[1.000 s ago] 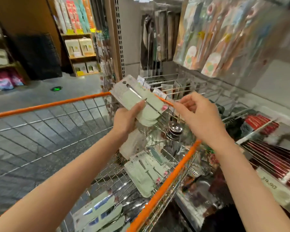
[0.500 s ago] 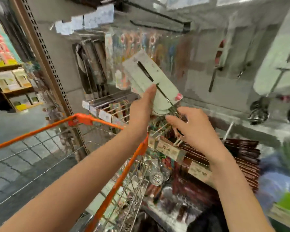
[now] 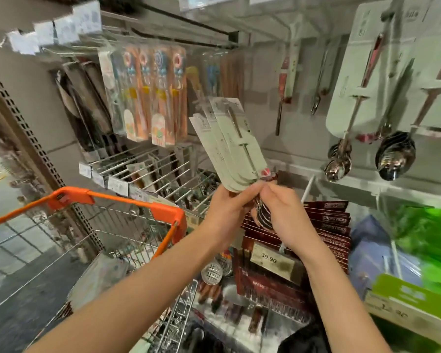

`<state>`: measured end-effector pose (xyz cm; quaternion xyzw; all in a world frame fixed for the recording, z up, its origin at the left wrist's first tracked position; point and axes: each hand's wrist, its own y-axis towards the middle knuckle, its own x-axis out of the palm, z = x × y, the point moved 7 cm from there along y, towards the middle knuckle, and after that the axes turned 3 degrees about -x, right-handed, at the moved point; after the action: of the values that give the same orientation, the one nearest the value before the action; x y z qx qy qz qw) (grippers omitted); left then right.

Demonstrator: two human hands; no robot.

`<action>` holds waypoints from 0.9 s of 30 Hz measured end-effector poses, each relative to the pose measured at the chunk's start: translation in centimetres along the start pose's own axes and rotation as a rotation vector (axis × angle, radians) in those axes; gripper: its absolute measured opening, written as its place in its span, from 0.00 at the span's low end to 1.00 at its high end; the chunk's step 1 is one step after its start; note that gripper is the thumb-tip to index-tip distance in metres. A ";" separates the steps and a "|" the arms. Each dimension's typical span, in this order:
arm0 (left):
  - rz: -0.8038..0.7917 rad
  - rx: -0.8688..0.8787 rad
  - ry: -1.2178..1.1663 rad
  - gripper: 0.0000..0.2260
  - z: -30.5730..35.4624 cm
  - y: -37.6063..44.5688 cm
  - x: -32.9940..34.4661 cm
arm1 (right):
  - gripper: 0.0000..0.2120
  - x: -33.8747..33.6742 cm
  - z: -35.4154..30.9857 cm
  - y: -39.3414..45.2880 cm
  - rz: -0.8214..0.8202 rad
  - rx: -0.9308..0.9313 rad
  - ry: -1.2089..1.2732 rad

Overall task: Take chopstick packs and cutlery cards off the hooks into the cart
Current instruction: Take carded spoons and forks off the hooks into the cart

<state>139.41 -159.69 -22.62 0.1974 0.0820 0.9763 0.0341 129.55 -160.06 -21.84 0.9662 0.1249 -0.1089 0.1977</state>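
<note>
My left hand (image 3: 227, 210) grips a fanned stack of cutlery cards (image 3: 233, 146), raised upright before the hooks, beside the cart (image 3: 117, 200). My right hand (image 3: 280, 220) fingers pinch its spoon ends.

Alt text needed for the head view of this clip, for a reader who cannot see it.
Both hands hold a fanned stack of pale green cutlery cards upright before a shop's hook wall, left hand gripping the bottom edge, right hand pinching the spoon bowls. An orange-rimmed wire cart stands lower left; dark red chopstick packs sit below.
</note>
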 end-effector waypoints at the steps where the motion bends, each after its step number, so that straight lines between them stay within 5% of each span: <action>1: 0.013 0.006 0.014 0.20 0.0 0.1 -0.3 | 0.15 0.3 0.0 0.0 0.010 -0.006 0.008; 11: 0.160 0.043 -0.124 0.11 1.4 0.5 -3.2 | 0.18 0.1 1.7 0.0 0.326 0.117 -0.101; 16: 0.156 0.109 0.008 0.17 2.4 0.3 -3.4 | 0.17 -1.0 1.0 -0.5 0.493 -0.021 -0.192; 27: -0.015 0.052 0.048 0.07 1.2 0.2 -2.0 | 0.14 -3.2 -2.6 -3.5 0.806 -0.270 -0.083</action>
<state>141.69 -159.88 -22.25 0.1743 0.1094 0.9780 0.0344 125.96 -156.50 -19.91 0.8980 -0.2576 -0.0442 0.3541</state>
